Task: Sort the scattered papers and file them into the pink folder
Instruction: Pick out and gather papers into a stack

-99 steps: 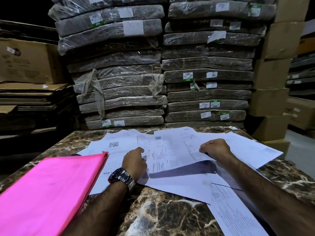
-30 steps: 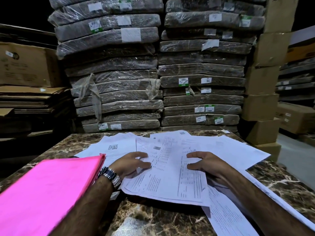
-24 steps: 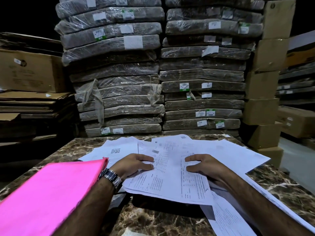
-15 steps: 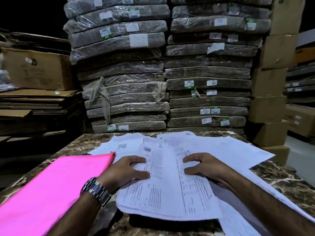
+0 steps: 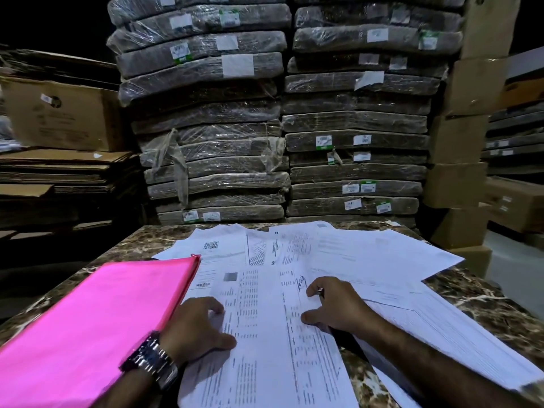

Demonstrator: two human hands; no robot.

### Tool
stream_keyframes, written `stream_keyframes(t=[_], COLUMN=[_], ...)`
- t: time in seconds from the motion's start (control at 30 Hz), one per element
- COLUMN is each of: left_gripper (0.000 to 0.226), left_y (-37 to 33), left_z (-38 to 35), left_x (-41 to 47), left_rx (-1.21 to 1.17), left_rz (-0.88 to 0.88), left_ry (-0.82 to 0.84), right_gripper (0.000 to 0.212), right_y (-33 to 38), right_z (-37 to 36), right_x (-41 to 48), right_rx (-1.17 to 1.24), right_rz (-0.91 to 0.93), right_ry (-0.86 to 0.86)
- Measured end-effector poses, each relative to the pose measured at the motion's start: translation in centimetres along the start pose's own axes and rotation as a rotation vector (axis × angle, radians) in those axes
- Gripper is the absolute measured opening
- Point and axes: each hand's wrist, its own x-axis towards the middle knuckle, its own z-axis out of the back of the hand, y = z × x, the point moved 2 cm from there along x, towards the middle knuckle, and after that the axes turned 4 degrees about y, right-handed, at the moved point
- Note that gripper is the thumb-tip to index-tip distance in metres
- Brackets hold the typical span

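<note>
Closer sits the top sheet [image 5: 265, 343] — left hand [image 5: 200, 328] and right hand [image 5: 335, 307], both loosely open, press its thin printed paper beside the smooth pink folder [image 5: 97, 313].

- I see a dark marble table [image 5: 471, 295], veined white.
- A pink folder [image 5: 103, 319] lies closed on it.
- Right of the folder, white printed papers [image 5: 368, 254] lie spread out and overlapping.
- The folder's right edge overlaps the nearest papers.
- Just past the folder's far corner lies a QR sheet [image 5: 210, 245].
- Far right of the folder, the papers' corners reach bare marble.
</note>
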Motion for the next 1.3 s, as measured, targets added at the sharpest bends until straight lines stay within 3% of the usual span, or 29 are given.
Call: stream_keyframes(t=[0.13, 0.27, 0.4, 0.53, 0.7, 0.8, 1.03, 1.2, 1.3], left_gripper=[0.062, 0.072, 0.054, 0.046, 0.045, 0.054, 0.034, 0.025, 0.02], left_y=[-0.6, -2.4, -6.6, -11.9, -17.0, -18.2, -18.8, -19.1, -19.0], left_z=[-0.2, 0.1, -1.1, -3.6, -6.6, -8.5, -9.2, -9.4, -9.3], left_x=[0.4, 1.4, 3.4, 6.1, 9.7, 11.0, 12.1, 12.3, 12.3], left_rx=[0.197, 0.289, 0.074, -0.058, -0.013, 0.141, 0.272, 0.363, 0.367], left_rz=[0.012, 0.051, -0.154, -0.296, -0.425, -0.48, -0.59, -0.586, -0.57], left_ry=[-0.035, -0.067, 0.005, 0.092, 0.078, 0.141, 0.043, 0.026, 0.011], right_gripper=[0.053, 0.05, 0.033, 0.031, 0.026, 0.022, 0.02, 0.02, 0.033], right_y=[0.2, -0.4, -2.8, -6.4, -8.2, -8.5, -9.8, -10.0, -9.9], right_z=[0.4, 3.4, 7.7, 10.5, 10.5, 10.8, 10.6, 10.9, 10.6], right_x=[-0.4, -0.1, 0.9, 1.7, 2.0, 2.1, 2.5, 3.3, 3.3], right_rx=[-0.086, -0.023, 0.034, -0.023, -0.061, -0.02, 0.409, 0.53, 0.785], right_rz=[0.004, -0.082, -0.239, -0.41, -0.538, -0.547, -0.499, -0.416, -0.339], right_ry=[-0.02, -0.099, -0.151, -0.262, -0.3, -0.326, -0.376, -0.354, -0.457])
